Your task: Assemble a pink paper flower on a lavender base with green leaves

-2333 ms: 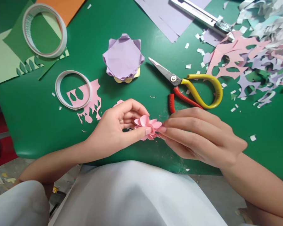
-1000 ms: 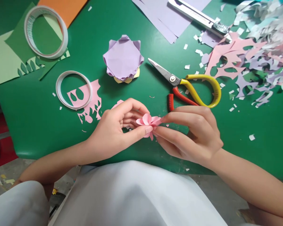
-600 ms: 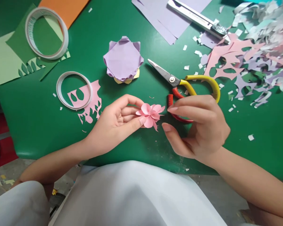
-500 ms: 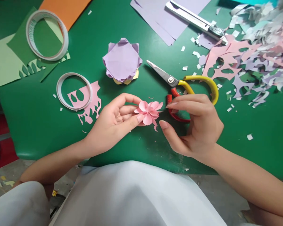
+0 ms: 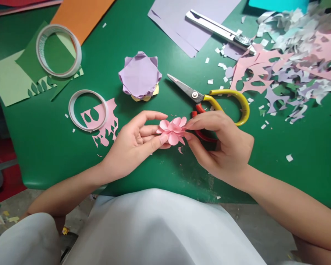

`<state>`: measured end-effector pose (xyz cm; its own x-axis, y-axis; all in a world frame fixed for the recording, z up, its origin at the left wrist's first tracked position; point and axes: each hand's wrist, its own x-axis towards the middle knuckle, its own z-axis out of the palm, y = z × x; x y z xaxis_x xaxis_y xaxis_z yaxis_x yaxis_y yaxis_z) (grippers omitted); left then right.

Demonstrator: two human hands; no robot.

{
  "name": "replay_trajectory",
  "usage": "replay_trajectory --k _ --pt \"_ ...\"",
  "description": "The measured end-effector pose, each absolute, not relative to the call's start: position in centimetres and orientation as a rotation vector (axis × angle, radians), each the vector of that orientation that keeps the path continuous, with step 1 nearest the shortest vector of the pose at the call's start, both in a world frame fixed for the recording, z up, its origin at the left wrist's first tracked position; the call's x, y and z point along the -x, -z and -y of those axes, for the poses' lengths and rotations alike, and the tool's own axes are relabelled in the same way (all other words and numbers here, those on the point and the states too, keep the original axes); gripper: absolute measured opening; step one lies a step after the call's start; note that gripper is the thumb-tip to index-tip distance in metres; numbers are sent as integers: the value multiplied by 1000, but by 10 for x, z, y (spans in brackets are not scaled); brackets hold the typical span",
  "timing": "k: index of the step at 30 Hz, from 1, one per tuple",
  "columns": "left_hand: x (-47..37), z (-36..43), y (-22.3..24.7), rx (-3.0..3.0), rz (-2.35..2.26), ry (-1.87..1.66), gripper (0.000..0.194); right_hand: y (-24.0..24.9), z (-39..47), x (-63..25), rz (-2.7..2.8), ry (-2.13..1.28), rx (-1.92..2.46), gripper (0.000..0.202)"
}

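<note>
- Left hand (image 5: 134, 141) holds a layered pink paper flower (image 5: 172, 129) above the smooth green tabletop (image 5: 267, 145)
- Right hand (image 5: 226, 143) pinches the flower's right edge
- Yellow-and-red-handled metal scissors (image 5: 200, 97) lie partly behind that hand

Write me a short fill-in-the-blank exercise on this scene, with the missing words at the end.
1. The left hand holds a paper flower whose color is ____.
2. The scissors have one yellow handle and one ____ handle.
3. The number of tape rolls on the table is ____.
4. The hand nearer the scissors is the ____ one.

Missing words: pink; red; two; right.
</note>
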<state>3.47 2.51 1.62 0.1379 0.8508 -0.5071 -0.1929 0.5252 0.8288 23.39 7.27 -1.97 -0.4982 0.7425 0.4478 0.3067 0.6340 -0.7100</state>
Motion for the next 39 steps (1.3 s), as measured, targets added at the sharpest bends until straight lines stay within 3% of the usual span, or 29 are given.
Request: replay_trajectory --k 39 --pt "-31 -21 -17 -1011 -1370 -777 29 21 -84 -237 2227 -316 808 16"
